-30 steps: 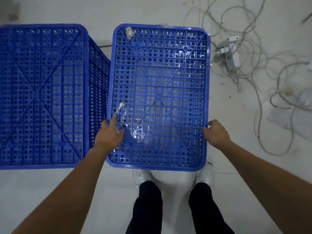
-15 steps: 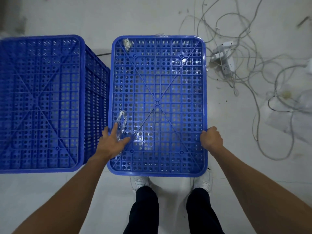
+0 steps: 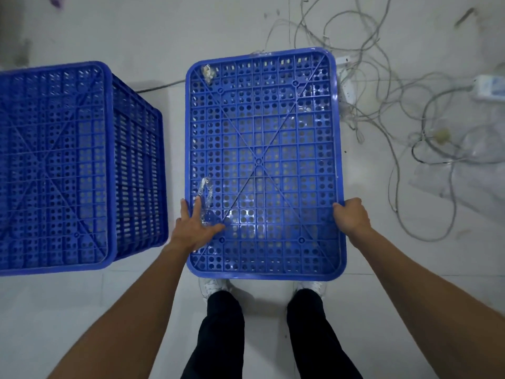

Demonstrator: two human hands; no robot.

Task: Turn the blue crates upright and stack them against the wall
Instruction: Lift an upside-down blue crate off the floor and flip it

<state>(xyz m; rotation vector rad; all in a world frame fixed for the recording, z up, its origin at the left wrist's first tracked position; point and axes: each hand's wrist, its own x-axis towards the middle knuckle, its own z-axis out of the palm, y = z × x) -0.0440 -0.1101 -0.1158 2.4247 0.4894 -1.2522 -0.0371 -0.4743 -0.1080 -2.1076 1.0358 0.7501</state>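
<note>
Tile floor (image 3: 82, 310), pale grey, carries at the frame's left a blue perforated plastic crate (image 3: 54, 165), bottom-up. At centre a second blue perforated crate (image 3: 262, 132), also bottom-up, has the left hand (image 3: 195, 228) flat on its base, grip wide, and the right hand (image 3: 351, 217) with its grip curled round the right rim. Pale tangled cables (image 3: 426, 113) sprawl upper right.

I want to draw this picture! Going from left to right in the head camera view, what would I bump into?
left crate → left hand → middle crate → right hand → tangled cables → white box
</note>
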